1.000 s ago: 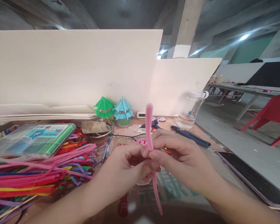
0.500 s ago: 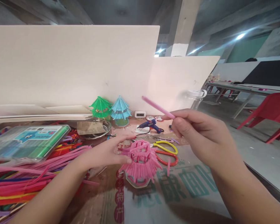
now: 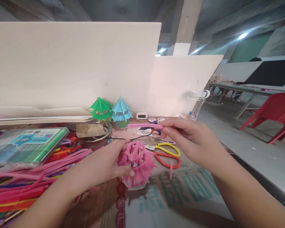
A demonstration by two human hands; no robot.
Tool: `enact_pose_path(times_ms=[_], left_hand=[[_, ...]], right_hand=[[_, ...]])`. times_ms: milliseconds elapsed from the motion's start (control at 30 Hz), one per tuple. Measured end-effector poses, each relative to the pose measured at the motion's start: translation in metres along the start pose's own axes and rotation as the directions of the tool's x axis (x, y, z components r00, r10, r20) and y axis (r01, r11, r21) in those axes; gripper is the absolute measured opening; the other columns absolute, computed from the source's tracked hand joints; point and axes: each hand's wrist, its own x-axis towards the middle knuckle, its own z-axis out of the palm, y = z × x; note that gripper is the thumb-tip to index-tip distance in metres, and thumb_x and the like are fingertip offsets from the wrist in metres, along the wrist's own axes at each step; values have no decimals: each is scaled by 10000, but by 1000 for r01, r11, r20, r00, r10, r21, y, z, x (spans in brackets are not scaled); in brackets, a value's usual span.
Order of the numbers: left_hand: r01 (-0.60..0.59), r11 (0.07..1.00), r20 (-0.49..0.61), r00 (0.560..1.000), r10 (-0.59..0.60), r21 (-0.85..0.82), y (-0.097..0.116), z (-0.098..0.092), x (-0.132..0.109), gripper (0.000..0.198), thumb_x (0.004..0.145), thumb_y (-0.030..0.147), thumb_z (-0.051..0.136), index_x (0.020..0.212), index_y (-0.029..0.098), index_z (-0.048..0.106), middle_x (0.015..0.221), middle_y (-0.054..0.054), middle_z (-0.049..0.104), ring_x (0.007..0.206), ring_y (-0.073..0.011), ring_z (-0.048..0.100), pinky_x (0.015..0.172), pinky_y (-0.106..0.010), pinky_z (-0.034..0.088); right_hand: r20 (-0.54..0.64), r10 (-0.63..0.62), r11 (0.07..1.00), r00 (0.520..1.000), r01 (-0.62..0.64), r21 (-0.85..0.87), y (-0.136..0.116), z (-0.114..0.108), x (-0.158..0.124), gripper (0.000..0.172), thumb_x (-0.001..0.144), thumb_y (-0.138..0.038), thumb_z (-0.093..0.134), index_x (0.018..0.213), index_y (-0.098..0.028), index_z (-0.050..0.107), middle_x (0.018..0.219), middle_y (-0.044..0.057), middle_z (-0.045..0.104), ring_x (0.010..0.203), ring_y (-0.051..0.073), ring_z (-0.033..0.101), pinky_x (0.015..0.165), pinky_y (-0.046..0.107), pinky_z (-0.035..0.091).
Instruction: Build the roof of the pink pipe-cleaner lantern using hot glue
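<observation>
Clock dial centred on the small pink model (image 3: 142,171), 12 pointing away from the wearer.

Left hand (image 3: 109,160): at 9 o'clock, gripping the model, thumb across the near fringe, fingers round the far side. Half a second ago this hand was spread wider beside it; the grip has since closed in. Model upright on the table, edged slightly toward 9, so more of the blades shows on the scissors (image 3: 158,146) at 2 o'clock.

Right hand (image 3: 192,136): at 2 o'clock, raised, pinching one end of a pink pipe cleaner (image 3: 144,126) between thumb and index finger. Stem now lies nearly level, free tip toward 9; half a second back it slanted up toward 10, and a second back both hands had it, near upright. It has dropped and now crosses in front of the blue glue gun (image 3: 156,130) at 1 o'clock, which stood in plain sight before.

Unchanged: short pink offcut (image 3: 171,170) at 3; turquoise model (image 3: 121,109) and green model (image 3: 100,109) toward 11; heap of coloured pipe cleaners (image 3: 23,186) at 9. Clear bottle (image 3: 197,103), between 1 and 2, shows more of its lower part.
</observation>
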Motion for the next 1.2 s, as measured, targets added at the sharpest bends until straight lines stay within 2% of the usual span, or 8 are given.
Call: enact_pose_path(times_ms=[133,267,367,467,567,767,967,1200], left_hand=[[131,984,104,984,-144,117,10,-9,-9,709,761,403,678,1420,304,437,1105,-32,712,918,-275,679,752,-316,503],[157,980,116,978,-171,126,2,-19,-11,560,789,404,622,1334,315,532,894,11,727,728,-218,672,606,-259,467],[89,991,-36,996,-86,103,-2,-27,-8,406,862,433,499,1207,269,636,1052,-31,724,873,-235,670,724,-290,493],[14,998,-237,971,1,63,3,-30,-6,440,884,480,437,1116,212,698,1089,-79,723,988,-272,644,837,-347,489],[-40,999,-341,940,32,-14,12,-28,-4,398,867,475,485,1034,214,734,957,-59,746,901,-249,657,809,-336,503],[-112,994,-424,901,95,-16,14,-19,-1,231,838,391,573,794,240,742,713,11,685,682,-164,608,709,-267,493],[-257,966,-380,894,238,1,17,-11,4,154,822,258,590,802,233,741,715,27,698,676,-132,616,667,-220,482],[-153,986,-286,950,126,-72,5,-15,7,191,819,259,570,900,246,743,817,21,726,759,-145,650,718,-225,497]], right_hand=[[73,4,999,997,-7,34,3,5,-1,266,913,-160,469,1102,-204,651,765,16,700,667,142,634,538,218,450],[105,-22,999,994,26,-33,2,5,-2,204,903,-157,475,979,-195,660,771,21,706,637,134,621,538,215,441],[68,-35,988,997,45,-149,-2,6,-5,143,907,-207,521,856,-196,654,712,10,701,555,123,584,501,217,403],[26,-78,976,997,82,-202,-5,10,-7,132,925,-235,539,852,-201,643,684,-6,691,546,117,581,511,215,395],[47,-113,969,993,120,-215,-5,18,-5,115,935,-220,541,873,-202,637,690,-13,690,573,115,604,515,211,381],[115,-188,954,975,209,-217,0,28,-2,128,942,-175,523,872,-191,629,730,-1,694,621,121,615,527,219,381],[130,-262,941,956,283,-186,-2,29,-15,173,963,-162,484,1003,-195,648,888,33,724,822,162,662,714,272,482],[106,-281,933,954,297,-203,8,37,-23,201,959,-146,462,1008,-174,655,897,60,751,819,182,690,726,302,534]])
